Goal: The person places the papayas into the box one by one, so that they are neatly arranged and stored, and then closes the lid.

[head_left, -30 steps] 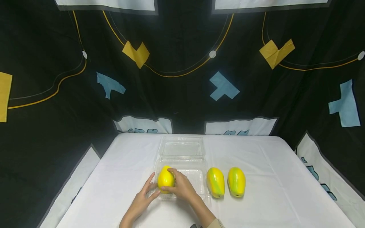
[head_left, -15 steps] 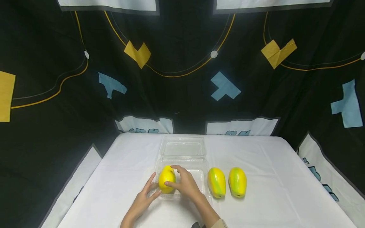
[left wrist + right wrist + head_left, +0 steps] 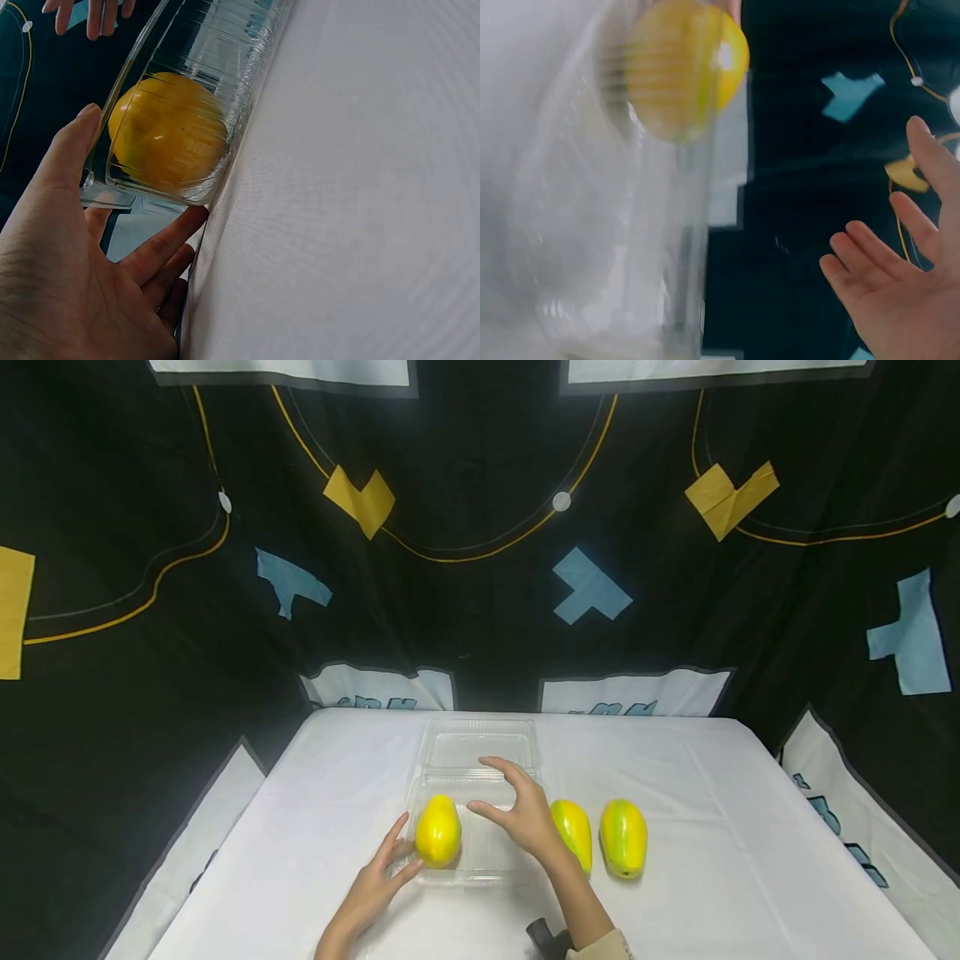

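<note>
A yellow papaya (image 3: pixel 438 832) lies in the left part of the clear plastic clamshell container (image 3: pixel 491 857), whose lid (image 3: pixel 480 747) is folded back. My left hand (image 3: pixel 372 885) touches the container's left front corner. The left wrist view shows that thumb at the rim and the straight fingers (image 3: pixel 161 247) by its lower corner. Above the container's right side hovers my right hand (image 3: pixel 527 817), thumb and fingers spread with nothing between them. To the right, two yellow-green papayas stand on the table: one (image 3: pixel 573 831) partly behind my right hand and wrist, the other (image 3: pixel 623 838) fully visible.
White cloth covers the table (image 3: pixel 712 860). Behind it hangs a black curtain (image 3: pixel 480 627) with blue and yellow patches. A dark wrist-worn device (image 3: pixel 547 935) shows beside the right sleeve.
My right hand has let go of the papaya in the container and moved up and to the right. The left hand stays at the container's corner.
</note>
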`<action>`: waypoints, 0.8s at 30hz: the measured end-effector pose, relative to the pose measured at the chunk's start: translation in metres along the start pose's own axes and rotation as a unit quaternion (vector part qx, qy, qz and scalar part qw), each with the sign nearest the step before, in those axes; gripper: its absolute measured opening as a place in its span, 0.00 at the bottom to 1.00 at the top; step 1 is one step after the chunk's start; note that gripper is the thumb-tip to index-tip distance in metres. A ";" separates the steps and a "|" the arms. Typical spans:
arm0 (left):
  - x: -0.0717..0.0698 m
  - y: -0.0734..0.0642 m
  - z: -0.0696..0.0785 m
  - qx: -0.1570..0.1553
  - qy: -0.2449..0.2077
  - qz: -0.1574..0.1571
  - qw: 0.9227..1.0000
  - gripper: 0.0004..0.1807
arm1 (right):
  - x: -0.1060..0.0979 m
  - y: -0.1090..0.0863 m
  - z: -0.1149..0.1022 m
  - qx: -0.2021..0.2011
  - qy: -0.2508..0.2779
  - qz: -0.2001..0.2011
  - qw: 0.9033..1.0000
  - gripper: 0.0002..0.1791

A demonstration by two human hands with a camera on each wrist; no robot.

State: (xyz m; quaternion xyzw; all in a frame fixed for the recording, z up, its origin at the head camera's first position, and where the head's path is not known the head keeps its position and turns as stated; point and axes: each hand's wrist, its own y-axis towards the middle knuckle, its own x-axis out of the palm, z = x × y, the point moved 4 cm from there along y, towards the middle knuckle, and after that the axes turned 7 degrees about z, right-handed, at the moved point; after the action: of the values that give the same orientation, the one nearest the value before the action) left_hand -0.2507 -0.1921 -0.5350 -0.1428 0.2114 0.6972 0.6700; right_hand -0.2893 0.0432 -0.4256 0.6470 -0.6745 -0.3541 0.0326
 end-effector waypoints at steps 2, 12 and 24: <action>0.000 0.000 0.000 0.000 0.001 0.001 1.000 0.40 | -0.010 0.002 0.001 -0.005 0.007 0.018 1.000 0.34; 0.001 0.001 -0.001 0.002 0.001 0.002 1.000 0.40 | -0.063 0.004 0.010 -0.001 0.049 0.129 0.990 0.33; 0.000 0.000 -0.002 0.001 -0.001 0.000 1.000 0.40 | -0.112 -0.012 0.069 0.040 0.068 0.229 0.970 0.34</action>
State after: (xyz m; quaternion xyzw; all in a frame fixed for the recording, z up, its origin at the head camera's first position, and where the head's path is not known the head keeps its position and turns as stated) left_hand -0.2505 -0.1929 -0.5363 -0.1418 0.2116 0.6970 0.6703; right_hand -0.2959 0.1752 -0.4370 0.4990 -0.8144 -0.2649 0.1322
